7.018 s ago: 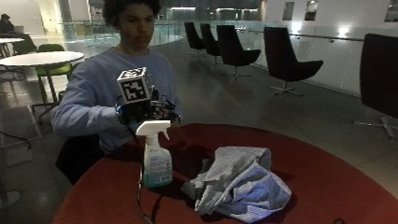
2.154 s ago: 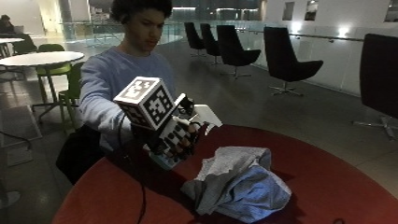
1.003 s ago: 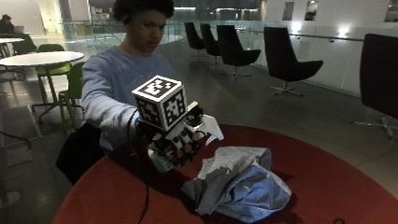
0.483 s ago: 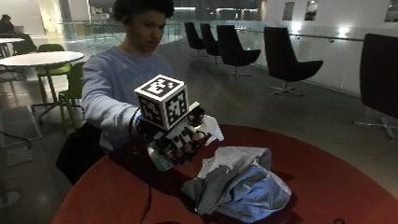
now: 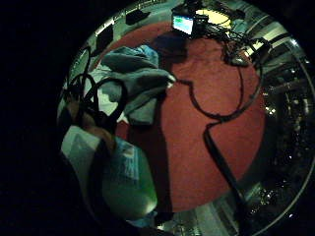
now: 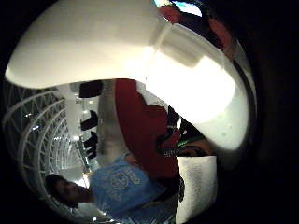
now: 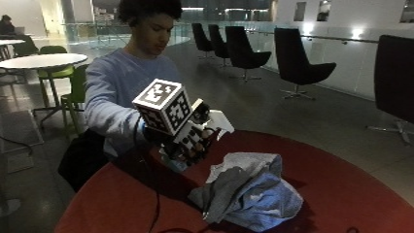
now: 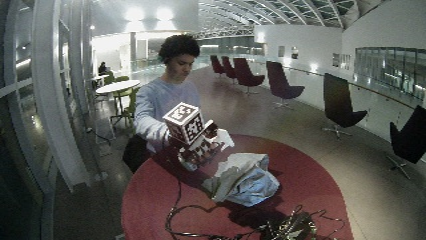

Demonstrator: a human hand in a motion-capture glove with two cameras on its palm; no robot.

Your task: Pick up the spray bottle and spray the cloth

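Note:
My gloved right hand [image 7: 191, 141] grips a spray bottle [image 7: 218, 122] above the near-left part of the round red table [image 7: 362, 194]. The bottle is tilted, its white head pointing toward the cloth [image 7: 249, 194]. The grey-blue cloth lies crumpled in a heap in the middle of the table, just right of and below the hand. In the little finger side palm view, the bottle's translucent greenish body [image 5: 125, 177] sits against the palm, with the cloth [image 5: 133, 83] beyond it. The white spray head [image 6: 196, 88] fills the thumb side palm view. The wide outside view shows the hand [image 8: 200, 145] beside the cloth [image 8: 243, 177].
Black cables [image 5: 216, 118] snake over the red table [image 5: 211, 83] toward a device with a lit screen [image 5: 184, 22] at its far edge. A tangle of cables [image 8: 286, 227] lies at the table's front. A black bag [image 7: 84, 162] sits by the person's side.
The bottle, standing on the table 7 s ago, is now lifted and tilted toward the cloth. Over the last second the hand and bottle have hardly moved.

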